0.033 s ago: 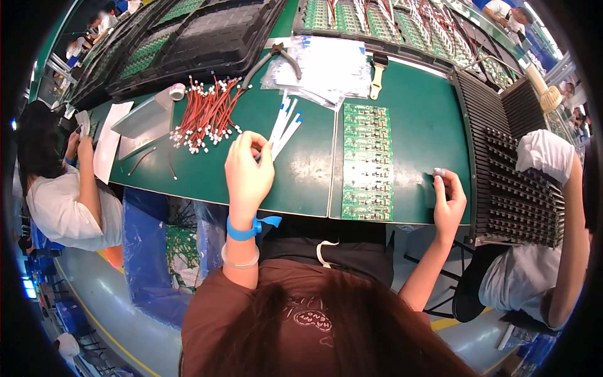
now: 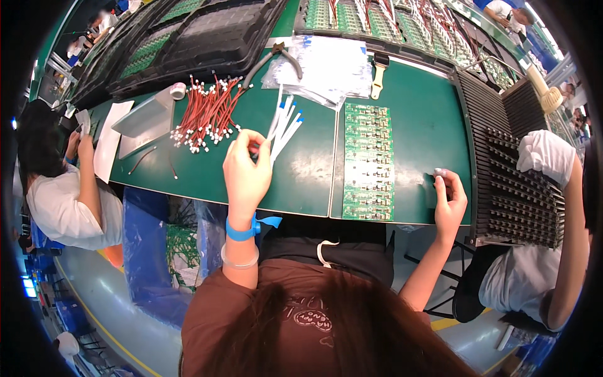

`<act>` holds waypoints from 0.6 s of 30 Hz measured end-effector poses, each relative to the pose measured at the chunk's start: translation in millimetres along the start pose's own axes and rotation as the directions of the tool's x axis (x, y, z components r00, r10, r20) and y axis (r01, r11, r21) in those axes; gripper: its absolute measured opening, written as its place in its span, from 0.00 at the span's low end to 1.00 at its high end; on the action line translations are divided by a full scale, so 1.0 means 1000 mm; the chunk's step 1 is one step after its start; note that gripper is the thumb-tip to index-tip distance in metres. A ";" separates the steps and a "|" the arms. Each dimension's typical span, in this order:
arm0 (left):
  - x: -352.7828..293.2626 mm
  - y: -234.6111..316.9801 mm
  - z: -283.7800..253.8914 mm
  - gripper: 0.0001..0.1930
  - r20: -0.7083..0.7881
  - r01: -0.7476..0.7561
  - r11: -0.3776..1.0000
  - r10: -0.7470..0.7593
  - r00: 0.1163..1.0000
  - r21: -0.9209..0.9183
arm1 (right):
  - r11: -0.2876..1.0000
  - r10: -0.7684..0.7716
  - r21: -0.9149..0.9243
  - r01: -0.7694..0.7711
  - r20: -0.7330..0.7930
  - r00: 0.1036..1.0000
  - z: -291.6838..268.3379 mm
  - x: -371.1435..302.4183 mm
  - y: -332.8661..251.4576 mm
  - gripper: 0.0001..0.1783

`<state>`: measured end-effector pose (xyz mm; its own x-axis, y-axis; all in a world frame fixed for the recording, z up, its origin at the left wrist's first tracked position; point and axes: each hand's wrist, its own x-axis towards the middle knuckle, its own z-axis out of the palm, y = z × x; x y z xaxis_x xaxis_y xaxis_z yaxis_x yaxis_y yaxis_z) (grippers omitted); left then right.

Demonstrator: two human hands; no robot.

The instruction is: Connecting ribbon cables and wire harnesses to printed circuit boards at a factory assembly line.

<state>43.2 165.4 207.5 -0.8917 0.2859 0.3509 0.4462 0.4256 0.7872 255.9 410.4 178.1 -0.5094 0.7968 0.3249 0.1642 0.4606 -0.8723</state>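
While left hand (image 2: 247,176) pinches white strip (image 2: 276,113), right hand (image 2: 450,204) curls near circuit board (image 2: 368,162); its grip unclear.

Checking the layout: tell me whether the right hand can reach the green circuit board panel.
Probably yes: the right hand is to the right of the green circuit board panel, and nothing visible lies between them.

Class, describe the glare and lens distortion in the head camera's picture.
Head view: glare whitens part of the circuit board panel and leaves a bright patch on the green tabletop; head view: the plastic bags look washed out; head view: the tabletop's front edge bends, and the corners are black.
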 end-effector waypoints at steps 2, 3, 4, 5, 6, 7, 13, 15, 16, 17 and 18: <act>0.000 0.004 -0.007 0.03 0.048 0.074 0.963 -0.064 0.997 -0.260 | 1.000 -0.015 0.000 0.015 0.000 1.000 -0.001 0.000 0.001 0.07; 0.000 0.003 -0.009 0.03 0.046 0.075 0.963 -0.065 0.997 -0.259 | 1.000 -0.031 0.000 0.031 -0.002 1.000 -0.001 0.000 0.001 0.07; 0.001 0.003 -0.012 0.03 0.083 0.111 0.933 -0.088 0.993 -0.342 | 0.999 -0.033 0.001 0.033 0.001 0.999 0.000 0.000 0.001 0.07; 0.001 0.003 -0.013 0.02 0.121 0.149 0.895 -0.108 0.987 -0.421 | 0.999 -0.044 -0.006 0.044 0.001 0.999 0.000 0.000 0.000 0.07; 0.001 0.000 -0.011 0.03 0.097 0.124 0.852 -0.086 0.992 -0.509 | 0.998 -0.055 -0.013 0.055 0.001 0.998 0.000 -0.001 -0.001 0.07; 0.000 0.003 -0.012 0.03 0.098 0.123 0.851 -0.085 0.992 -0.510 | 0.998 -0.055 -0.014 0.055 0.000 0.998 -0.001 0.000 -0.002 0.07; -0.025 0.025 -0.012 0.08 0.364 0.315 0.567 -0.028 0.931 -0.761 | 0.985 -0.129 0.097 0.143 -0.134 0.983 0.005 -0.013 -0.027 0.04; -0.043 0.037 -0.010 0.06 0.402 0.320 0.540 0.037 0.915 -0.778 | 0.984 -0.110 0.146 0.101 0.052 0.993 0.006 -0.029 -0.050 0.05; -0.050 0.043 -0.007 0.06 0.438 0.342 0.532 0.060 0.897 -0.774 | 0.976 -0.156 0.174 0.132 0.136 0.978 0.011 -0.035 -0.060 0.06; -0.058 0.046 -0.006 0.05 0.468 0.363 0.525 0.075 0.881 -0.769 | 0.965 -0.205 0.208 0.158 0.227 0.952 0.020 -0.041 -0.069 0.07; -0.064 0.052 -0.005 0.05 0.483 0.373 0.518 0.092 0.871 -0.770 | 0.957 -0.196 0.262 0.120 0.285 0.938 0.027 -0.047 -0.081 0.08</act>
<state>122.9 164.7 228.2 -0.6988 0.7029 0.1326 -0.1593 -0.3337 0.9291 243.6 325.0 223.8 -0.7512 0.5456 0.3714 -0.1255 0.4344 -0.8920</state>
